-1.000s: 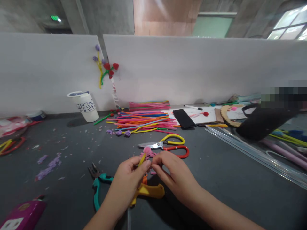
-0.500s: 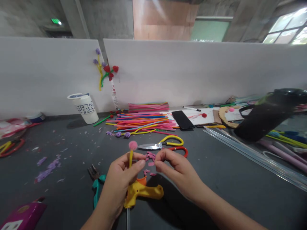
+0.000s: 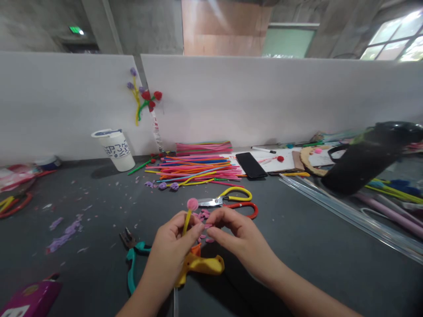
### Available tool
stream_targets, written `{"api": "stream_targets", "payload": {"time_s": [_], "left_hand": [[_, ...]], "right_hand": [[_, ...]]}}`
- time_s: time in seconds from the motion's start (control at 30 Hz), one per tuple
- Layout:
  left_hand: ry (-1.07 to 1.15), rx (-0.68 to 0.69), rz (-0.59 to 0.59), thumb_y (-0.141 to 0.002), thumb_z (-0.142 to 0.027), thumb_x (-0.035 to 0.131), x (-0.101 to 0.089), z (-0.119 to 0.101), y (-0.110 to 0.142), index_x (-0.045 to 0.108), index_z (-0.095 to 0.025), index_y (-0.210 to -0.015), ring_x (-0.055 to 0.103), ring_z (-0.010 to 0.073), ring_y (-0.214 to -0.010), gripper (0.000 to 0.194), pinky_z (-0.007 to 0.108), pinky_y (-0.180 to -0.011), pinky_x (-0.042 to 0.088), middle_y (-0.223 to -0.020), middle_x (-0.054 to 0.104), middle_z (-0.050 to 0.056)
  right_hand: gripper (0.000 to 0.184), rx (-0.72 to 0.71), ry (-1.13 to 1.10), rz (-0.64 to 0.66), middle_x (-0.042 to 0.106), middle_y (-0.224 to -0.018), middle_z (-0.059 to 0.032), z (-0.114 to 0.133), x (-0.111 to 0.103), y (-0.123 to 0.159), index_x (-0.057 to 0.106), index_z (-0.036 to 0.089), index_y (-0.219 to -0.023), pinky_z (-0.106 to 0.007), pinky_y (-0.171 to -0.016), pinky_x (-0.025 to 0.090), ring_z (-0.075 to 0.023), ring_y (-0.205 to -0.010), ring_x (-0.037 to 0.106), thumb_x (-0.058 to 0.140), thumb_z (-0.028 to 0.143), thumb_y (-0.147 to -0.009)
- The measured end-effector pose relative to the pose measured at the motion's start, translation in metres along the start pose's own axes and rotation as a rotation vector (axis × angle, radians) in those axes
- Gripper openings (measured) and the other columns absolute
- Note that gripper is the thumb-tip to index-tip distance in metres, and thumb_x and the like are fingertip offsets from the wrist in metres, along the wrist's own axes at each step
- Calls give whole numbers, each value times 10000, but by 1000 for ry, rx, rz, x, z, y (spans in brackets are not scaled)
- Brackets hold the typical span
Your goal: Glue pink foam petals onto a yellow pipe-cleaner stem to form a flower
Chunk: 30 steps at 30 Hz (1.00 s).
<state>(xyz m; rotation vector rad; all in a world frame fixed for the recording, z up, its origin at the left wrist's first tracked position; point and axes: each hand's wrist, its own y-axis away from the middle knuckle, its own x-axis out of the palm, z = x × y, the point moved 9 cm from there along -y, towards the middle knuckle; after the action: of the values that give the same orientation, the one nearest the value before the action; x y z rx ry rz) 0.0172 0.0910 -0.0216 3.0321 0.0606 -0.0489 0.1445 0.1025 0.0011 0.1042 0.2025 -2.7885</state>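
Observation:
My left hand (image 3: 175,246) is closed around a yellow pipe-cleaner stem (image 3: 187,221) topped by a pink pom-pom (image 3: 192,204). Thumb and index finger of my right hand (image 3: 239,240) come together close to the left fingertips; a bit of pink shows there, but I cannot tell whether it is pinched or lies behind. Several small pink pieces (image 3: 204,214) are on the table behind the fingers. Under my hands lies a yellow glue gun (image 3: 205,265) with an orange trigger, partly hidden by the left hand. Scissors (image 3: 236,202) with yellow and red handles rest just beyond.
Teal-handled pliers (image 3: 131,259) lie left of my left hand. Further back are a pile of coloured pipe cleaners (image 3: 198,167), a phone (image 3: 251,165) and a white cup (image 3: 117,149). To the right are clear glue sticks (image 3: 346,215) and a black flask (image 3: 360,158).
The pom-pom stem has tilted and shifted slightly right and down. My right hand has moved left, bringing its fingertips close to the left ones.

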Motion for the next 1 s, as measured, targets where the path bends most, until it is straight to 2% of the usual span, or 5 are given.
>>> {"api": "stream_targets", "payload": {"time_s": [0.27, 0.43, 0.63, 0.87, 1.0], "left_hand": [[-15, 48, -10, -730, -325, 657, 2, -8, 6, 594, -185, -615, 272, 80, -442, 192, 192, -395, 232, -532, 383, -65], [-71, 219, 9, -746, -252, 631, 4, -26, 9, 597, -197, -578, 473, 142, -584, 180, 216, -511, 399, -643, 510, -8], [-205, 325, 38, -777, -242, 610, 2, -34, 8, 612, -210, -594, 508, 159, -647, 186, 224, -594, 419, -669, 530, -11], [-129, 240, 174, -761, -263, 627, 10, -25, 7, 605, -211, -603, 516, 175, -720, 168, 233, -670, 417, -717, 544, -1], [-68, 161, 156, -737, -295, 646, 9, -22, 7, 594, -201, -586, 485, 168, -692, 185, 239, -659, 404, -697, 512, -6]], "right_hand": [[228, 143, -254, 50, 582, -724, 25, -14, 9, 3, 565, 188, -764, -242, -654, 462, -106, -658, 553, 682, 382, -738], [274, 156, -302, 64, 560, -665, 37, -14, 10, 3, 555, 191, -722, -240, -625, 468, -102, -614, 530, 720, 410, -712], [290, 133, -330, 107, 546, -655, 42, -11, 12, 4, 561, 177, -711, -226, -618, 436, -94, -613, 504, 735, 408, -720], [268, 166, -427, 198, 579, -638, 38, -17, 18, 6, 580, 164, -722, -229, -631, 416, -91, -603, 516, 758, 363, -714], [257, 212, -521, 194, 581, -591, 42, -23, 21, 5, 588, 159, -705, -229, -610, 404, -84, -549, 513, 774, 335, -689]]}}
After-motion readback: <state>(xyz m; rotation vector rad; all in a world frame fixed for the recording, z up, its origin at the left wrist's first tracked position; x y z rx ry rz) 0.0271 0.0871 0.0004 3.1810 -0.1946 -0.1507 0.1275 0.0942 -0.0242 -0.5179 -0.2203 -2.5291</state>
